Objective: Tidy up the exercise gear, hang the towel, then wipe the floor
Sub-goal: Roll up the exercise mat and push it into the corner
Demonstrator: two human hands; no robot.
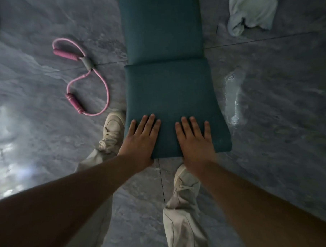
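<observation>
Both hands, left hand [140, 138] and right hand [194, 138], lie flat, fingers spread, gripping nothing, pressing folded teal mat [168, 89] down so the roll stays tight

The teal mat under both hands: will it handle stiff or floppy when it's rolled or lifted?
Probably floppy: the mat already bends back over itself at a soft, rounded fold. It looks thick and spongy, so likely light for its size and springy enough to unfold if released. The left hand and right hand press flat on it, perhaps for that reason.
</observation>
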